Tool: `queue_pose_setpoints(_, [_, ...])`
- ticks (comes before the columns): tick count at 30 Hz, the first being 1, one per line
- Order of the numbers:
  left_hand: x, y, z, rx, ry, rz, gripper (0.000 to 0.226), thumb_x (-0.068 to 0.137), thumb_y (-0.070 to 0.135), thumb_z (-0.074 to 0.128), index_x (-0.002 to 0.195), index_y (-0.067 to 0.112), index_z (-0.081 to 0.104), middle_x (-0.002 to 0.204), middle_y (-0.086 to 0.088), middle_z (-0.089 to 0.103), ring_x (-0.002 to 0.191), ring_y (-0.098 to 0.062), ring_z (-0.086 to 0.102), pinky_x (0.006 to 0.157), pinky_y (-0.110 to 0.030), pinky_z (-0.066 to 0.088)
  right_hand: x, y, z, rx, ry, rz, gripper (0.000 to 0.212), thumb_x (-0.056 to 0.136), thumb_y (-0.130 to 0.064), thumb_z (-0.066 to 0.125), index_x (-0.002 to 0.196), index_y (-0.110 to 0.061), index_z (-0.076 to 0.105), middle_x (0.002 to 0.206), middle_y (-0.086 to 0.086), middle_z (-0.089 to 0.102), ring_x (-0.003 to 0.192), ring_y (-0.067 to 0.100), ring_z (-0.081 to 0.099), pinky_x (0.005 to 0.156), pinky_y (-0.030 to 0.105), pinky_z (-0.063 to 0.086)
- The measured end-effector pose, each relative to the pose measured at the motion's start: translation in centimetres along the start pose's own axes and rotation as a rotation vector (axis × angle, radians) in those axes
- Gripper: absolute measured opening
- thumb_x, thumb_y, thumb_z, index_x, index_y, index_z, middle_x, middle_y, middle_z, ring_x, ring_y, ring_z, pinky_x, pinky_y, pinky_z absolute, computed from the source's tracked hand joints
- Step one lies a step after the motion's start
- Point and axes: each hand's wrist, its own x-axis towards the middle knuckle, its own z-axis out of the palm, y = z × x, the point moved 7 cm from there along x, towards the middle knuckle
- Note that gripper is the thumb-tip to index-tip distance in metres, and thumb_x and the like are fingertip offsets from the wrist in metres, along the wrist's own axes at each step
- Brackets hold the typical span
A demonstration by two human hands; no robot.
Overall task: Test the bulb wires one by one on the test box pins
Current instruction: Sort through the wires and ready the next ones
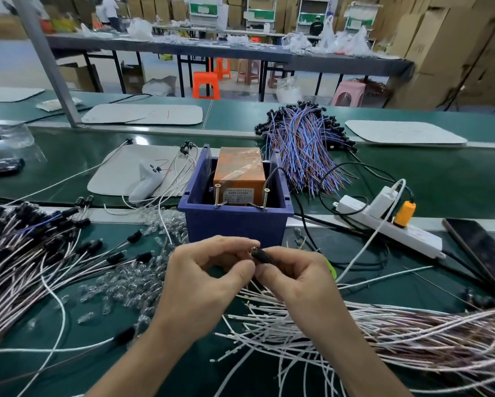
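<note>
Pinching one black bulb socket (258, 251) between them, the left hand (209, 270) and right hand (295, 277) meet just before the test box (234, 224). Its two upright screw pins (217, 194) stand straight ahead, about equally near either hand.

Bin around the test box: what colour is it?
Dark blue bin, with the orange test box inside; head view.

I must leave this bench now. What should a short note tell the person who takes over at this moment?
Left hand and right hand: both pinch one black bulb socket, in front of the test box.
The two pins stand upright at its near rim, nothing touching them.
Left wire pile, right wire pile: which is tested, cannot tell.
To do: touch this one's wires to the pins.
</note>
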Motion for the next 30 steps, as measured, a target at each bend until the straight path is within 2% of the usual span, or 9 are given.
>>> queue_pose_setpoints(4, [-0.2,1.0,-0.3,0.228,0.029,0.084,0.009,0.08,0.031,0.079,0.087,0.036,0.08,0.083,0.018,0.076,0.08,-0.01,0.073,0.067,-0.012,0.051,-0.5,-0.1,0.1,-0.167,-0.001,-0.008,0.013,0.094,-0.027,0.072,0.103,-0.033,0.078,0.086,-0.007,0.077,0.082,0.012,0.073,0.072,0.027,0.059])
queue_pose_setpoints(6, [-0.3,1.4,-0.4,0.337,0.011,0.144,0.003,0.083,0.031,0.075,0.082,0.033,0.076,0.079,0.019,0.072,0.077,-0.009,0.07,0.066,-0.012,0.047,-0.5,-0.3,0.2,-0.239,-0.03,-0.031,0.009,0.095,-0.026,0.071,0.099,-0.032,0.077,0.08,-0.011,0.074,0.074,0.01,0.069,0.066,0.024,0.055])
queue_pose_setpoints(8, [-0.6,1.9,-0.1,0.517,-0.028,0.274,0.024,0.093,0.041,0.064,0.073,0.028,0.066,0.069,0.014,0.061,0.066,-0.01,0.059,0.063,-0.018,0.041,-0.7,-0.4,1.2,-0.223,-0.141,-0.03,0.011,0.097,-0.024,0.068,0.089,-0.028,0.074,0.068,-0.015,0.064,0.062,0.004,0.056,0.059,0.019,0.043])
queue_pose_setpoints(11, [-1.0,2.9,0.6,0.684,-0.032,0.432,0.06,0.105,0.053,0.041,0.057,0.019,0.049,0.056,0.009,0.042,0.053,-0.012,0.04,0.057,-0.029,0.034,-1.1,-0.5,2.6,-0.036,-0.29,-0.017,0.019,0.099,-0.021,0.065,0.081,-0.015,0.068,0.064,-0.001,0.051,0.061,0.011,0.044,0.053,0.032,0.036])
queue_pose_setpoints(13, [-1.0,2.5,0.7,0.532,-0.035,0.365,0.064,0.105,0.054,0.044,0.052,0.019,0.052,0.051,0.01,0.041,0.049,-0.009,0.04,0.054,-0.026,0.033,-1.3,-0.6,3.1,0.084,-0.338,-0.003,0.021,0.099,-0.021,0.065,0.081,-0.01,0.069,0.06,-0.001,0.042,0.056,0.014,0.034,0.049,0.03,0.029])
queue_pose_setpoints(17, [-0.7,-0.2,1.9,-0.12,-0.113,-0.051,0.056,0.096,0.05,0.061,0.053,0.015,0.065,0.047,0.008,0.053,0.045,-0.005,0.048,0.045,-0.02,0.036,-1.2,-0.2,2.8,0.229,-0.376,0.025,0.02,0.099,-0.026,0.065,0.093,-0.01,0.075,0.058,0.013,0.035,0.05,0.023,0.026,0.045,0.033,0.022])
queue_pose_setpoints(24, [-0.9,-2.5,3.5,-0.458,-0.151,-0.359,0.055,0.084,0.05,0.071,0.045,0.013,0.059,0.044,-0.003,0.05,0.038,-0.014,0.044,0.041,-0.021,0.038,-1.3,0.4,2.8,0.238,-0.357,0.055,0.033,0.094,-0.043,0.069,0.081,-0.014,0.072,0.057,-0.003,0.046,0.049,0.01,0.038,0.048,0.019,0.031])
queue_pose_setpoints(26, [-0.8,-2.5,3.1,-0.35,-0.103,-0.323,0.055,0.089,0.044,0.068,0.043,0.016,0.057,0.043,0.002,0.048,0.039,-0.011,0.042,0.043,-0.02,0.036,-1.2,0.7,2.5,0.167,-0.327,0.066,0.031,0.096,-0.034,0.068,0.083,-0.006,0.071,0.057,0.004,0.043,0.05,0.013,0.036,0.048,0.023,0.029])
queue_pose_setpoints(30, [-0.3,-0.1,0.5,0.436,0.061,0.058,0.057,0.089,0.049,0.064,0.043,0.018,0.05,0.044,0.008,0.039,0.044,-0.01,0.04,0.048,-0.016,0.029,-1.1,0.5,2.5,-0.002,-0.296,0.036,0.018,0.101,-0.02,0.06,0.091,-0.022,0.075,0.059,-0.011,0.047,0.052,0.005,0.035,0.05,0.018,0.031])
